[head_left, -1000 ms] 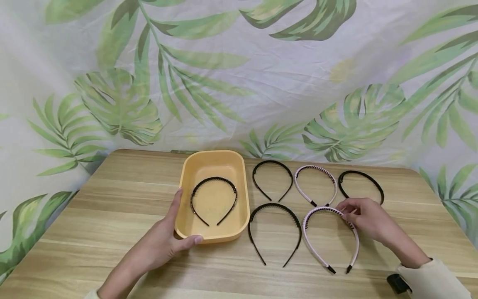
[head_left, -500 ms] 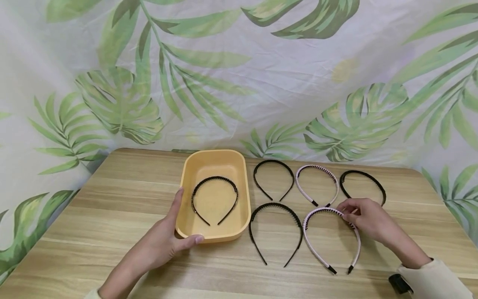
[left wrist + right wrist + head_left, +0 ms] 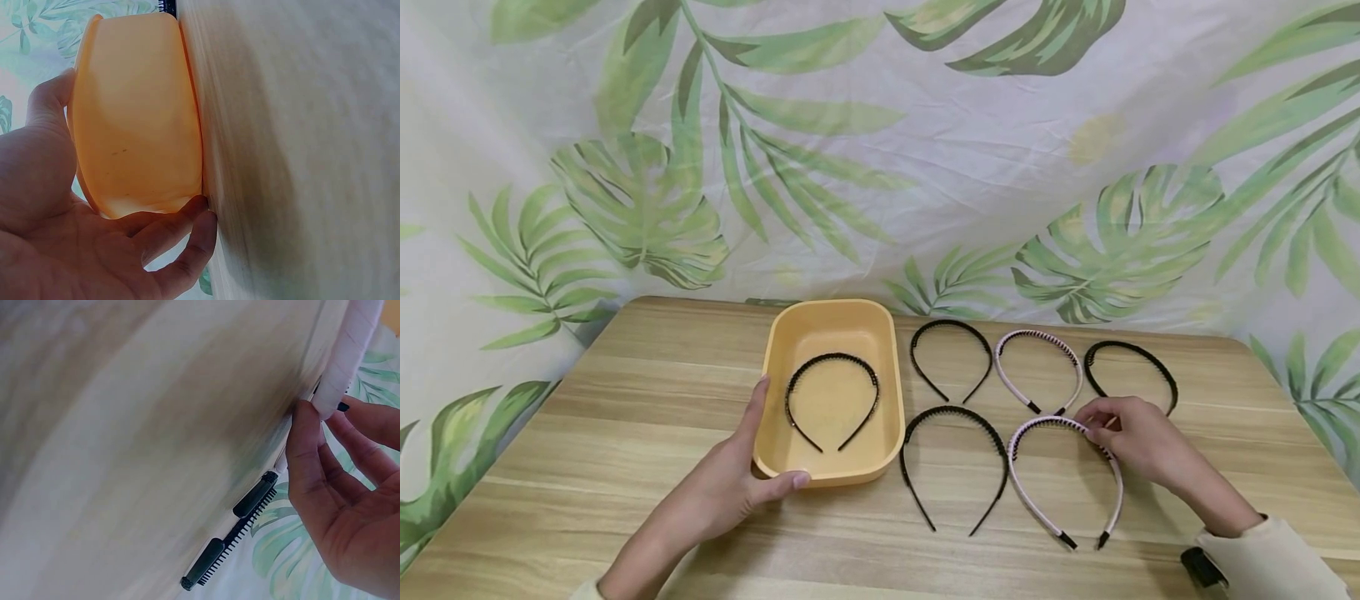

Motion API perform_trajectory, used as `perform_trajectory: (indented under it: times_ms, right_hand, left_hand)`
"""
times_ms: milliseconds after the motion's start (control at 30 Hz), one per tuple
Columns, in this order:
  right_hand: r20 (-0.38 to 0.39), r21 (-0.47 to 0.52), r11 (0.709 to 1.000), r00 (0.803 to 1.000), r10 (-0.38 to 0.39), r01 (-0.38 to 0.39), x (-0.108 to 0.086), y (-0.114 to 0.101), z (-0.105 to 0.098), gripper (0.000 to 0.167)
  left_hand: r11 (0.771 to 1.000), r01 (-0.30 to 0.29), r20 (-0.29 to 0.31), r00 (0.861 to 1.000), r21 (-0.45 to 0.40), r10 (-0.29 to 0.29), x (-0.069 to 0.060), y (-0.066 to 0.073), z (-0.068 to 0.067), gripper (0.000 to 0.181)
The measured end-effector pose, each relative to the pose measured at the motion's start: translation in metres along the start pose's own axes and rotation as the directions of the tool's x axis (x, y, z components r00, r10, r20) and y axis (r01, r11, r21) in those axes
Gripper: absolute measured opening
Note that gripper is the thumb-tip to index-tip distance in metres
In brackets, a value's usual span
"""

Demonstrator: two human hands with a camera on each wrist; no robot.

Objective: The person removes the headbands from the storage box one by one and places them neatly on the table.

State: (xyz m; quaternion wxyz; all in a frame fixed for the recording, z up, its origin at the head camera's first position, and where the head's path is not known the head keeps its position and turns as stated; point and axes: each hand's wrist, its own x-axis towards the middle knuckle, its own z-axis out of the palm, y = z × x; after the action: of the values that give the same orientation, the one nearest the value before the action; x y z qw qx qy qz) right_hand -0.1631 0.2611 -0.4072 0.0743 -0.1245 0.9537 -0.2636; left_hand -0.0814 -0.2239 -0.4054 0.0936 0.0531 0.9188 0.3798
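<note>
My left hand grips the near left corner of a yellow plastic tub, thumb over its front rim. In the left wrist view, fingertips meet the base of the tub. A black toothed headband lies inside. At right, my right hand pinches the upper right curve of a pink-wrapped headband with black tips. The right wrist view shows thumb and fingers at the pink band close to the tabletop. Just left of it lies another black toothed headband.
Behind these, a black headband, a second pink headband and another black headband form a row along the back. The wooden table ends at a leaf-printed cloth. A small black object is by the right sleeve.
The view shifts very slightly. Both hands, the tub and the headbands stay where they were, with the right hand still pinching the pink headband.
</note>
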Motion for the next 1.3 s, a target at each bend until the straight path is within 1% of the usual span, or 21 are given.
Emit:
perform_trajectory:
  times_ms: [367,767,1000,1200,1300]
  right_hand:
    - [0.009,-0.004,1.000,1.000,0.012,-0.012,0.000,-0.002,0.001,0.013]
    - [0.006,-0.001,1.000,1.000,-0.005,0.005,0.001,-0.001,-0.001,0.013]
    - [-0.045,-0.004,1.000,0.999,-0.028,0.028,0.001,-0.005,-0.003,0.012]
    - [-0.084,0.009,1.000,0.996,-0.016,0.017,0.003,-0.011,-0.004,0.012]
    - [-0.101,0.006,1.000,0.995,-0.014,0.015,0.003,-0.014,-0.005,0.013]
  left_hand:
    - [1.000,0.004,0.006,1.000,0.000,-0.004,0.000,0.000,0.000,0.133]
    - [1.000,0.008,0.009,1.000,-0.002,-0.008,0.000,0.001,-0.001,0.133]
    - [1.000,0.003,0.003,1.000,0.002,-0.003,0.000,0.001,-0.001,0.134]
    - [1.000,0.016,-0.003,1.000,-0.020,-0.016,-0.001,0.002,-0.002,0.132]
    - [1.000,0.013,-0.004,1.000,-0.024,-0.013,-0.001,0.002,-0.002,0.132]
